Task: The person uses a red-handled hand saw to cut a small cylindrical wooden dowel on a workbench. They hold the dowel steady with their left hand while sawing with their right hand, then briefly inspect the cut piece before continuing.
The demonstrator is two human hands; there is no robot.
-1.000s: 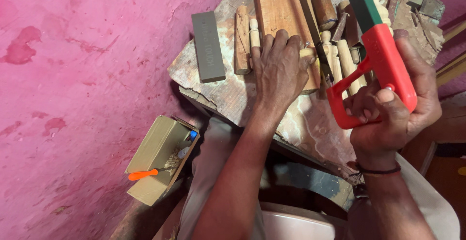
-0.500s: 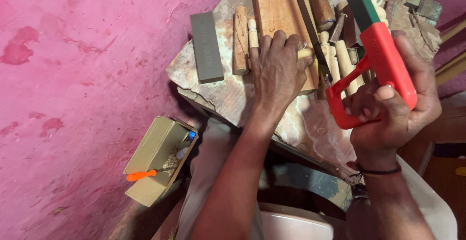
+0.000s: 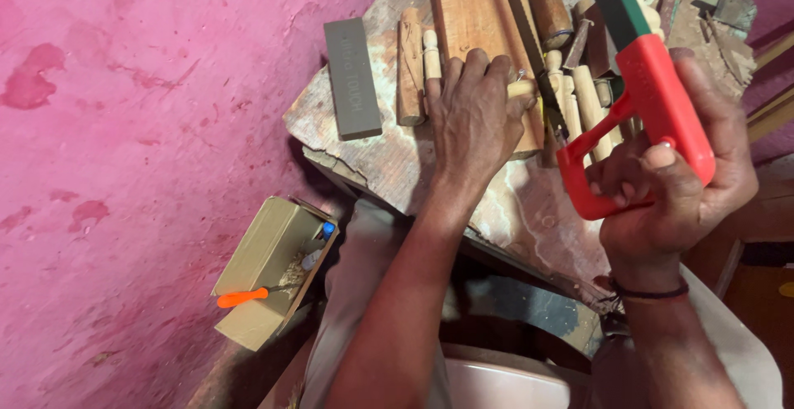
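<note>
Over the counter's (image 3: 389, 157) right side, the right hand (image 3: 670, 186) has its grip closed around the red handle of a saw (image 3: 653, 95), whose green blade runs up and away. Left hand (image 3: 475, 115) presses flat on a wooden plank (image 3: 467, 12) lying lengthwise. Beside the left edge lies a grey rectangular sharpening stone (image 3: 353, 78); a tan cardboard box (image 3: 269, 268) sits below.

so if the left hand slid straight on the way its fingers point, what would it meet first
Most likely more of the reddish wooden plank: the left hand lies flat on it, fingers pointing up its length toward the far edge of the workbench. Nothing else shows in that line, though the plank runs out of view.
</note>
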